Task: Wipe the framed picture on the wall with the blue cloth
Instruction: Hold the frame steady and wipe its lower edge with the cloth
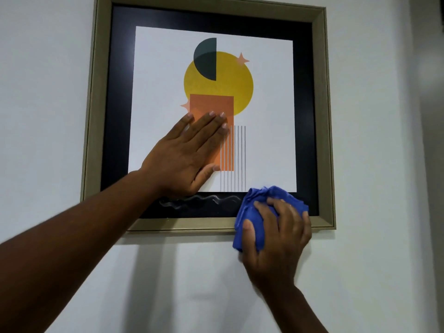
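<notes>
The framed picture (322, 116) hangs on the wall, with a beige frame, a black mat and a print of a yellow circle, a dark half circle and an orange rectangle. My left hand (185, 155) lies flat on the glass at the lower left, fingers apart. My right hand (276, 239) grips a bunched blue cloth (249, 207), pressed against the lower right of the glass and the bottom frame edge. A wavy wet streak (199, 200) runs along the black mat to the left of the cloth.
A plain white wall (384, 164) surrounds the frame on all sides. A darker vertical edge (430, 140) stands at the far right of the view.
</notes>
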A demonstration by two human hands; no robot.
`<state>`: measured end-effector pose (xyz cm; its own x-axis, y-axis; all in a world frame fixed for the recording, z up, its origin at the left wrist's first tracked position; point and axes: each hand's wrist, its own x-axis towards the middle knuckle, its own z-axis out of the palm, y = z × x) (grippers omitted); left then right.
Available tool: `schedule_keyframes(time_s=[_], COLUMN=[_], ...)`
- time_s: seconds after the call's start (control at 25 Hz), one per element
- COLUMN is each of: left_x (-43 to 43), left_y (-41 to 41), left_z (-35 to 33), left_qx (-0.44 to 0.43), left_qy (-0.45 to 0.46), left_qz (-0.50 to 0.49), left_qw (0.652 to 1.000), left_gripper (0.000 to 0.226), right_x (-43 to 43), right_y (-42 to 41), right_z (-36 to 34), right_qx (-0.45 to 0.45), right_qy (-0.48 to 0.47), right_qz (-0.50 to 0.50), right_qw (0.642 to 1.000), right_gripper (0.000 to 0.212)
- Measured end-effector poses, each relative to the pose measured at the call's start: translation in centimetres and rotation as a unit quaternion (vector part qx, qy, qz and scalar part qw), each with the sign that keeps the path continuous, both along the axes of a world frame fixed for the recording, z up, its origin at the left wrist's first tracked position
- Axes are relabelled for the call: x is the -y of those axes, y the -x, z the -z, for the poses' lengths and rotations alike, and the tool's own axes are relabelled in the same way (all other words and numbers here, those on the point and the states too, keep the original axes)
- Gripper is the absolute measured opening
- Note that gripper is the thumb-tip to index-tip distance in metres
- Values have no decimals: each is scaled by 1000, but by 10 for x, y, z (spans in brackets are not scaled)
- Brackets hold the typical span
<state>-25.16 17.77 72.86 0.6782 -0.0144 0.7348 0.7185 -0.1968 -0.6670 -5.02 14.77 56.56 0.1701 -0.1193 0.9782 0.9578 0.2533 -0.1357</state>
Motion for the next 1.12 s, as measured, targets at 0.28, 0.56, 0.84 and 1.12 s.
schedule_keyframes(time_s=[0.28, 0.56, 0.84, 1.12], left_x=[-2, 0, -2, -4], left_y=[13, 22, 27, 37], left_z=[-4, -6, -4, -9], left_qx=[-37, -45, -11, 13], left_qy=[-17, -17, -9, -5], left_qz=[-12, -23, -23, -16], left_qw=[999, 999, 1000, 1000], left_gripper=[73, 74, 77, 82], right_x=[-4, -3, -10, -9], right_y=[9, 14, 25, 36], right_z=[-12, -7, -1, 1], right_qx=[-33, -52, -40, -35], right_qy=[-21, -17, -23, -21], right_qz=[9, -7, -7, -14], right_qw=[999, 998, 999, 999], right_gripper=[28, 34, 40, 42])
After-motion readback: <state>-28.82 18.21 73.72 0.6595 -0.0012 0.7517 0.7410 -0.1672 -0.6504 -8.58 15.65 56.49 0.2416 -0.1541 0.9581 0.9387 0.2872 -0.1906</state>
